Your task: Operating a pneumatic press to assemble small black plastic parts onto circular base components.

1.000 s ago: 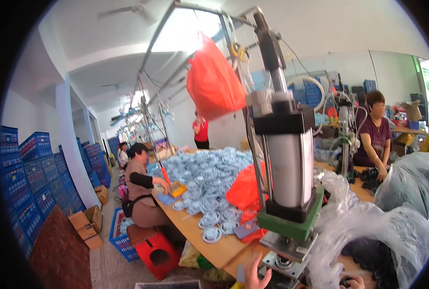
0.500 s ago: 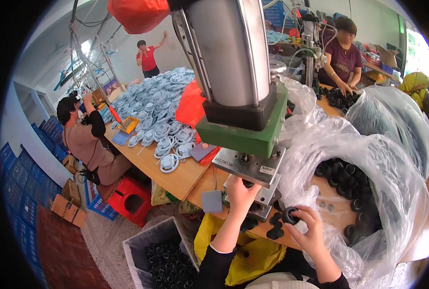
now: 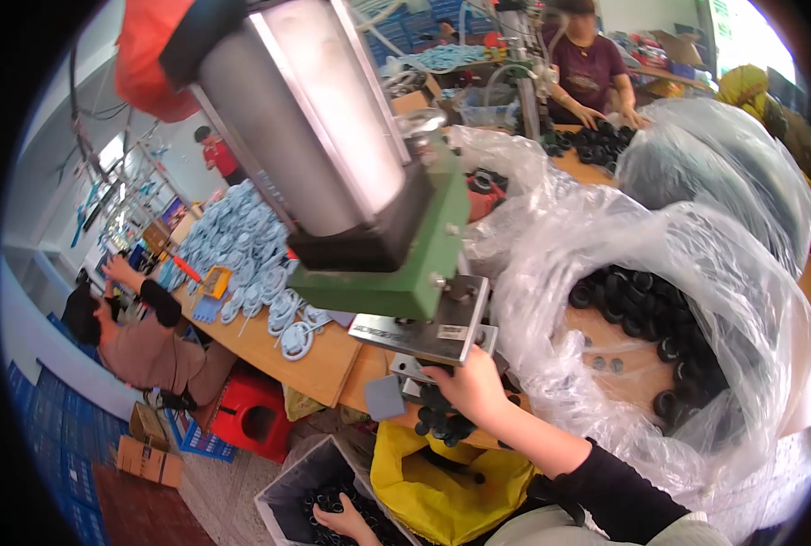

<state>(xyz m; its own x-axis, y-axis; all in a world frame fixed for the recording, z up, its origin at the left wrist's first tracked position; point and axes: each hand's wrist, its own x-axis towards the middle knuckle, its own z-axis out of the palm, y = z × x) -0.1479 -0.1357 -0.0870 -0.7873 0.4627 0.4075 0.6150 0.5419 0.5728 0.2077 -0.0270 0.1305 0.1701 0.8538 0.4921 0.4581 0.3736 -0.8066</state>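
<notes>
The press, with a grey metal cylinder point(image 3: 310, 118) and a green block point(image 3: 378, 264), stands in front of me. My right hand point(image 3: 469, 387) reaches in at its lower metal plates point(image 3: 414, 369), under the upper plate point(image 3: 428, 328). Its fingers are bent, and their tips are partly hidden, so anything in them does not show. My left hand point(image 3: 343, 520) is low at the white-rimmed crate point(image 3: 273, 500) of black rings point(image 3: 319, 500), its fingers apart. Small black parts point(image 3: 443, 423) lie at the table edge below my right hand.
A clear plastic bag point(image 3: 533, 300) holding many black rings point(image 3: 637, 305) lies open to the right. A yellow sack point(image 3: 405, 473) hangs below the table edge. Pale blue coiled cords point(image 3: 232, 237) heap at left, near a red stool point(image 3: 251, 414). Several people are around.
My left hand has gone from the press down to the crate. My right hand, which held a black ring, has moved left into the press. The view has swung to the right.
</notes>
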